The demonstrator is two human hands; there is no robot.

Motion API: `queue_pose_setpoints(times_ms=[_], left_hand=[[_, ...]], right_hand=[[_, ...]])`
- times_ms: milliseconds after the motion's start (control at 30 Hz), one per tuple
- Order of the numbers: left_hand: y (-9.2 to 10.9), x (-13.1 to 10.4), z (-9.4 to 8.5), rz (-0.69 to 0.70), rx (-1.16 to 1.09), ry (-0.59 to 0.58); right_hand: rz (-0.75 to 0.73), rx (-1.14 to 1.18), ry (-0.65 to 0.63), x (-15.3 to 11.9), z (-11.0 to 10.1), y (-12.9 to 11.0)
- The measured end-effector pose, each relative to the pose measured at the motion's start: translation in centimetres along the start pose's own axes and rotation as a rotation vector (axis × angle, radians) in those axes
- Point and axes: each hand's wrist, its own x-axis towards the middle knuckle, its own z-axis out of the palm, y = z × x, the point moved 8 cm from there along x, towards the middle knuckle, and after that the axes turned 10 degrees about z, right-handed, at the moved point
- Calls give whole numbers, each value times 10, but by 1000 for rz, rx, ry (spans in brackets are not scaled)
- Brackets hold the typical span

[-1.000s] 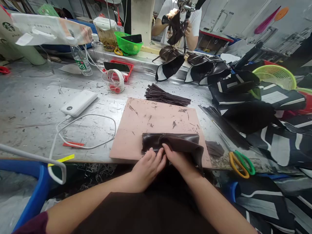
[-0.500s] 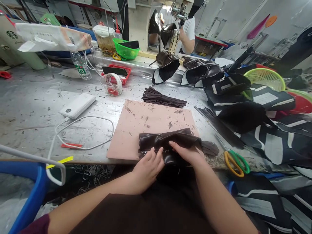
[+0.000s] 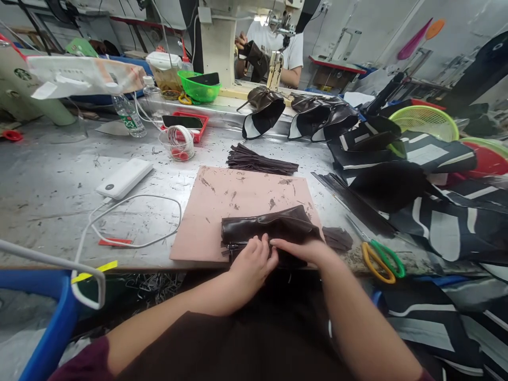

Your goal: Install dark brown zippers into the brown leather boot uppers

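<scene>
Brown leather lies folded on the pink board, its near side under our left hand and right hand, fingertips close together though we cannot tell whether they pinch, and uneven pressure could skew the fold.

The scuffed silver-grey counter is carrying a pink board at its near edge. Just beyond the board, a bundle of dark strips is lying. To the left, a white power bank is resting beside a looping white cable. Farther back, a red tray is sitting. Right of the board, orange-and-green scissors are lying near the edge.
</scene>
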Motion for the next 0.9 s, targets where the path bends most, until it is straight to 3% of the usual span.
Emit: queue_pose_setpoints(times_ms=[100, 200, 567, 733, 900], left_hand=[[1, 3, 0, 5, 11, -15], [1, 5, -2, -17, 4, -37], [-1, 18, -15, 24, -46, -39], [-4, 30, -21, 33, -81, -28], [-2, 37, -20, 69, -116, -1]], right_hand=[[-34, 39, -42, 3, -23, -2], [-23, 22, 29, 10, -35, 1], [-63, -53, 207, 19, -32, 7], [-171, -31, 210, 20, -32, 6], [-132, 125, 140, 17, -41, 15]])
